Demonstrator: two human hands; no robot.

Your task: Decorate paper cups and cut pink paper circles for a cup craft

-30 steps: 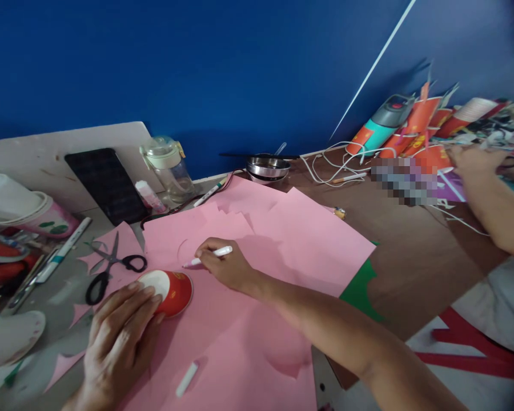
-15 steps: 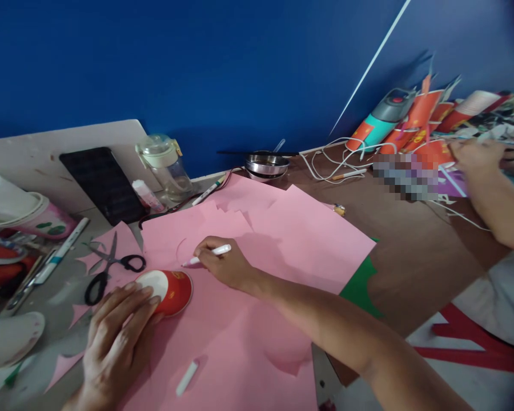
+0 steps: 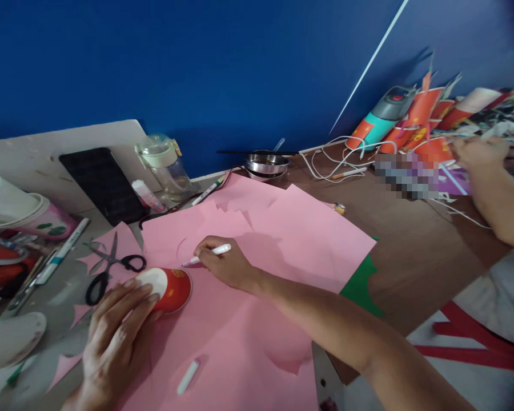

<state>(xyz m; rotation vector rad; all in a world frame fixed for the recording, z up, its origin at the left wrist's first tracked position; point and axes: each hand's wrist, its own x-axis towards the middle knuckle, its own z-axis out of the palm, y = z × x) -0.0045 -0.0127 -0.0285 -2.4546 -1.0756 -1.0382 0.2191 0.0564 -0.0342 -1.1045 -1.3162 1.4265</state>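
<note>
My left hand (image 3: 115, 339) has its fingers over the white base of a red paper cup (image 3: 177, 292) that lies tipped on pink paper (image 3: 223, 337). My right hand (image 3: 231, 267) grips a white marker (image 3: 221, 249), its tip at the paper just beyond the cup. A curved line shows on the sheet left of the marker. The marker's white cap (image 3: 188, 377) lies nearer to me on the paper. Black-handled scissors (image 3: 110, 260) rest open beside my left hand, on pink scraps.
At the back stand a dark phone (image 3: 103, 185), a clear bottle (image 3: 165, 165) and a metal bowl (image 3: 266, 164). A bucket (image 3: 47, 220) and pens are at left. On the right, another person's hand (image 3: 482, 153) is near red cups (image 3: 434, 151) and white cables (image 3: 321, 165).
My hands, the cup and the marker stay almost in place. The other person's hand at the right has shifted slightly.
</note>
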